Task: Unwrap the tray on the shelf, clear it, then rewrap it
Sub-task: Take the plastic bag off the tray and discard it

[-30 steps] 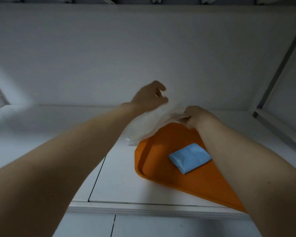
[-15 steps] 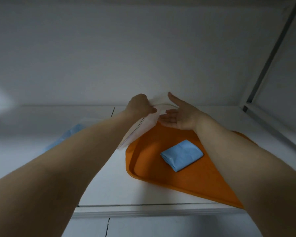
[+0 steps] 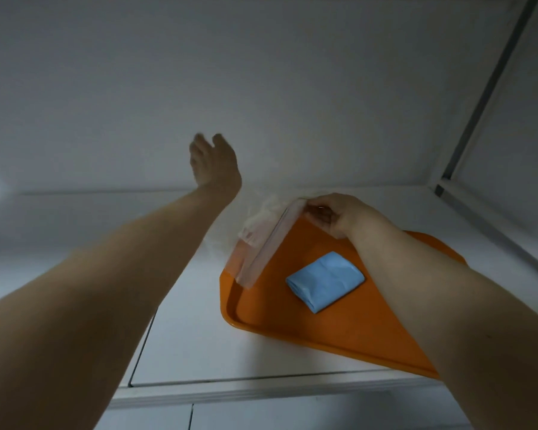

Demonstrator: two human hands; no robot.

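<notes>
the left hand [image 3: 214,161] is blurred, and the right forearm [image 3: 448,305] covers part of the tray [image 3: 292,324].

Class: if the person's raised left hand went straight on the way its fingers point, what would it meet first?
Probably the plain white back wall of the shelf bay. The left hand points up and away, and nothing shows between it and that wall, though depth is unclear.

orange tray [image 3: 339,324], light blue folded cloth [image 3: 325,280], clear whitish plastic wrap [image 3: 261,234], white shelf [image 3: 184,336]
</notes>
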